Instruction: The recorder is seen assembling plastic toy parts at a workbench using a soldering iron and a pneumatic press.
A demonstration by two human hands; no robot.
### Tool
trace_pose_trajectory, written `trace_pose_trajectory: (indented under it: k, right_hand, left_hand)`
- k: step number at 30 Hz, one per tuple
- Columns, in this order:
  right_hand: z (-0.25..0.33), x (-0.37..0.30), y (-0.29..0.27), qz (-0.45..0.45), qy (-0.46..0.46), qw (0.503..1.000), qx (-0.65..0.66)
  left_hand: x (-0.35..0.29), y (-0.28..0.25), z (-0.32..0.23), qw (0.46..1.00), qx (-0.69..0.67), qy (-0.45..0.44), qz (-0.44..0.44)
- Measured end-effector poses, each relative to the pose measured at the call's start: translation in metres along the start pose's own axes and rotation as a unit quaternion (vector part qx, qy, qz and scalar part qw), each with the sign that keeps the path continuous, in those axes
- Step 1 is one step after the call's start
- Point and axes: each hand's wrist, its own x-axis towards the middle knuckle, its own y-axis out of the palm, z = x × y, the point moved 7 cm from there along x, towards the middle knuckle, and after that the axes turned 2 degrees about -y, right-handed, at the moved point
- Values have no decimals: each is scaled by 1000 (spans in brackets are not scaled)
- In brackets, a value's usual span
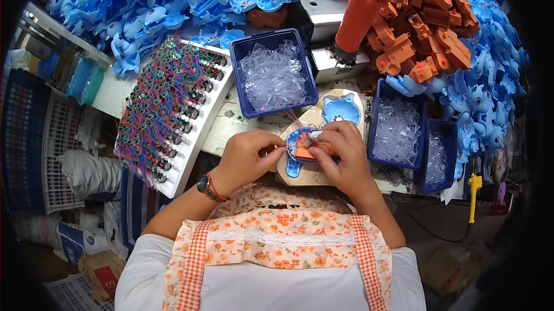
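Head view: both hands meet over one piece of work on the tabletop [216, 132].
Blue shell [294, 169]: between the hands, touching the left fingertips, its narrow end pointing toward the person.
Orange part [303, 152]: on the shell, between the left fingertips and the right thumb.
Left hand [251, 152]: thumb and forefinger pinching at the shell's left rim; whether they grip rim or wire, I cannot tell.
Right hand [343, 152]: fingers bent over the orange part's right side; what they pinch, if anything, I cannot tell.
Wires [292, 116]: thin and reddish, rising just beyond the fingertips.
Holder [311, 179]: pale, under the work and the fingertips.
Blue cup [341, 107]: eared, on the holder, just beyond the right hand.
Big bin [281, 110]: dark blue, beyond the hands, filled with clear pieces [274, 71].
Side bins [398, 161]: two, right of the right hand, also with clear pieces.
White tray [193, 169]: left of the left hand, carrying wired parts [158, 103].
Orange heap [427, 39]: well beyond the right hand.
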Motion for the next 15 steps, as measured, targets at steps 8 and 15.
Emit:
trace_pose_trajectory:
  k: [8, 15]
  right_hand:
    - [-1, 0, 1, 9, -6, 1000, -3]
    - [2, 2, 0, 13, -14, 1000, -4]
  left_hand:
    - [-3, 2, -9, 998, 53, -10, -42]
    - [-7, 3, -11, 997, 54, 6, -60]
